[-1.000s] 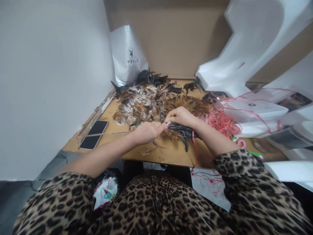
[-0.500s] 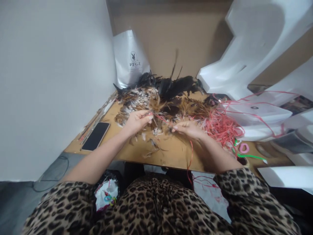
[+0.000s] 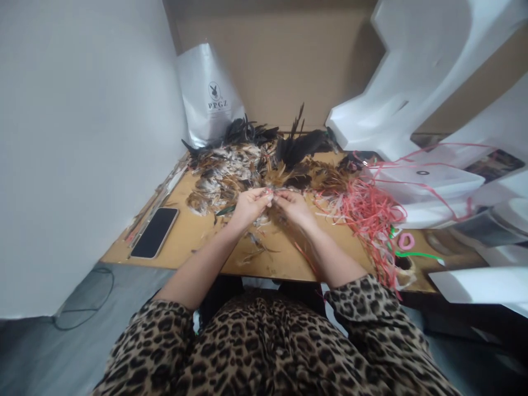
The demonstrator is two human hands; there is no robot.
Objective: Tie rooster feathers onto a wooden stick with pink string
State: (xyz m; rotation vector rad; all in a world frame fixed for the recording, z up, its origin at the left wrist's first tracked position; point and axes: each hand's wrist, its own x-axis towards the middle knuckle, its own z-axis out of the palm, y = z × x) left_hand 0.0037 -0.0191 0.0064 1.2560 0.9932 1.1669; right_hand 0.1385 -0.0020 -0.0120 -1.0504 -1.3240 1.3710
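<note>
My left hand is closed in a pinch at the base of a small brown feather bundle, which fans upward above the fingertips. Right beside it, my right hand pinches at the same spot, with the fingertips of both hands meeting. A red ribbon strand trails below my right hand toward the table's front edge; its pinched end is hidden by the fingers. Behind my hands lie a heap of brown and white feathers and long black feathers.
A tangle of red ribbon strips spreads right of my hands, near a clear plastic box and a pink ring. At left lies a phone. A white bag stands at the back. Loose feathers dot the table.
My right hand has moved left to meet my left hand at the feather base. The red strand stretched between them no longer shows. The view has shifted slightly.
</note>
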